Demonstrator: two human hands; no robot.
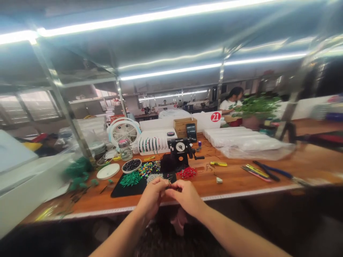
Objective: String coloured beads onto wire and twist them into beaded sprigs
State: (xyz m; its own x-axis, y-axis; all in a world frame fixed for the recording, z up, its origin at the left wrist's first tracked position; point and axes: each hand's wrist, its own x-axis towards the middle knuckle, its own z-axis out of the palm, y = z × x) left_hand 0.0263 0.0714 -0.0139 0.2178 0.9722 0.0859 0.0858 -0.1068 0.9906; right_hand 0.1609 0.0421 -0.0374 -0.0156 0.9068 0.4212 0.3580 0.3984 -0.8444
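Observation:
My left hand [152, 195] and my right hand [185, 194] meet fingertip to fingertip just in front of the wooden table's [241, 182] near edge. Both are pinched shut on a small dark item between them, too small to name. Right beyond them lies a black mat [120, 191] with piles of green beads [130, 178], mixed coloured beads [150, 167] and silvery beads [154, 176]. Red beads [187, 172] lie beside a black hand-crank device [180, 150] with a round dial.
A white fan [123, 131], a glass jar [124, 149], a bowl of dark beads [131, 165] and a white lid [108, 171] stand at left. Pliers and tools [264, 172] lie at right, near plastic-wrapped white packs [246, 141]. Another person [232, 100] sits behind a plant [257, 107].

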